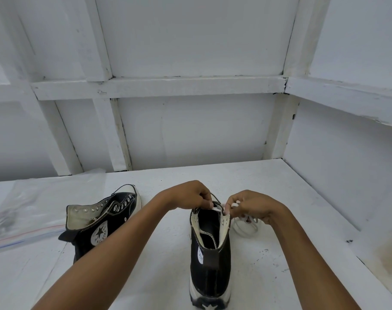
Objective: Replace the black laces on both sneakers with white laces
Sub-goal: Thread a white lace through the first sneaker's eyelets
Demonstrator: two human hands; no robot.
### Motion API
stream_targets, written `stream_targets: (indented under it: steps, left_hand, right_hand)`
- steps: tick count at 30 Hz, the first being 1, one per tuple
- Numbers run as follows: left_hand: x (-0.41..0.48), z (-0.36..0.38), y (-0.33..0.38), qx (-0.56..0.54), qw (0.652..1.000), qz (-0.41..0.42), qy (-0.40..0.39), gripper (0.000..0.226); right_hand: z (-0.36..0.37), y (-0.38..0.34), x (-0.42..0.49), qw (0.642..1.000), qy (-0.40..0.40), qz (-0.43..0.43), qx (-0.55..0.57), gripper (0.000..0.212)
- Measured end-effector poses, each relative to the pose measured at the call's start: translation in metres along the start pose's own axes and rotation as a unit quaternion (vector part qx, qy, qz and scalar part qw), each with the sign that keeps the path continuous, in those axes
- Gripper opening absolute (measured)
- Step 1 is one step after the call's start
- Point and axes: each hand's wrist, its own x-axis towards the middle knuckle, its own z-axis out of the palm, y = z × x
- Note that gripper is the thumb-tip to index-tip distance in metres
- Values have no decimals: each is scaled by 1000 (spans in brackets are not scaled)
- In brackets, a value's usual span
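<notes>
- Our right hand [251, 206] has its fingers curled and pinches the white lace [249, 219] just above the right eyelet row. If the tip goes in at an angle, it could miss the eyelet or enter from the wrong side.
- Our left hand [190, 195] is curled too and pinches at the left flap of the near sneaker [210, 260]; we cannot tell whether it has lace or canvas. A loose pinch there could let the flap fold over and hide the eyelet.
- The slack lace lies looped on the worktop [253, 276] just right of the sneaker, partly under our right hand. A quick pull could knot that loop or leave the two ends uneven.
- The near sneaker stands upright, heel toward us, with nothing bracing it, so a sideways tug could tip it.
- The second sneaker [98, 233] lies to the left with bare eyelets, near a plastic bag [22, 209]. We judge the task is under half done.
</notes>
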Motion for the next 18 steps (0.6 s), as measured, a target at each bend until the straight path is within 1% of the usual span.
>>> stream_targets:
  steps: [4, 10, 11, 13, 14, 17, 18]
  left_hand:
    - [0, 0, -1, 1, 1000, 1, 2, 8]
    - [-2, -1, -3, -1, 1000, 2, 5, 8]
    - [-2, -1, -3, -1, 1000, 3, 6, 7]
    - [-2, -1, -3, -2, 1000, 4, 6, 8]
    - [-2, -1, -3, -2, 1000, 3, 6, 8]
    - [-2, -2, -2, -5, 1000, 1, 7, 10]
    - [-2, -2, -2, -6, 1000, 2, 8, 10]
  right_hand:
    - [-1, 2, 2, 1000, 2, -9, 1, 9]
    - [-1, -4, -4, 1000, -6, 1, -13, 8]
    - [-1, -5, -5, 1000, -6, 1, -13, 11]
    - [0, -5, -8, 1000, -14, -9, -13, 30]
    - [0, -4, -9, 1000, -22, -14, -6, 35]
    - [-3, -3, -13, 999, -44, -16, 17, 23]
    - [-5, -2, -14, 999, -45, -17, 7, 25]
